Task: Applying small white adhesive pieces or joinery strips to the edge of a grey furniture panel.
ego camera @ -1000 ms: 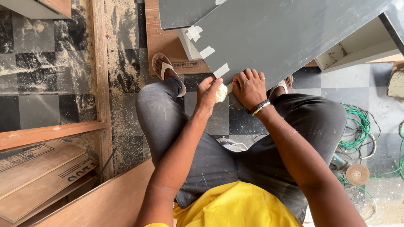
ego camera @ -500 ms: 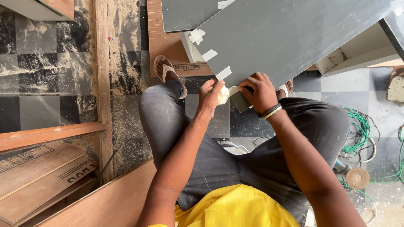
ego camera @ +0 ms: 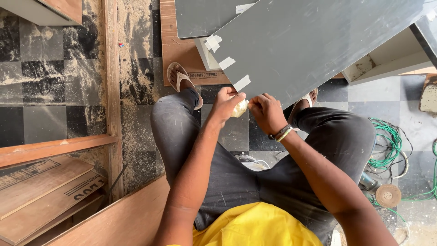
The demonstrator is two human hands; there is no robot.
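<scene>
the person sits with knees apart, looking down over a yellow shirt (ego camera: 255,225) and dark grey trousers (ego camera: 236,168). the left hand (ego camera: 226,104) is curled shut around a small roll of pale cream masking tape (ego camera: 240,108), held just under the lower edge of a large flat dark grey laminated board (ego camera: 314,43) that slants across the top of the view. the right hand (ego camera: 267,112) sits just beside the roll, its fingers (ego camera: 255,101) pinched together close to the roll and the board's edge; whether they grip a tape end cannot be told. a dark band and a beaded bracelet (ego camera: 281,133) circle the right wrist.

three short strips of pale masking tape (ego camera: 241,83) are stuck along the board's left edge, spaced apart up the slope. a second dark grey panel (ego camera: 200,18) lies behind it, over a brown wooden sheet (ego camera: 180,45). each foot wears a tan sandal (ego camera: 179,77), the left one resting at the edge of that sheet.

the floor (ego camera: 45,91) is black and grey checked tile dusted with sawdust. brown plywood sheets (ego camera: 41,191) lie stacked at lower left. at right, a coil of green wire (ego camera: 387,146) lies near a round grinding disc (ego camera: 388,195).
</scene>
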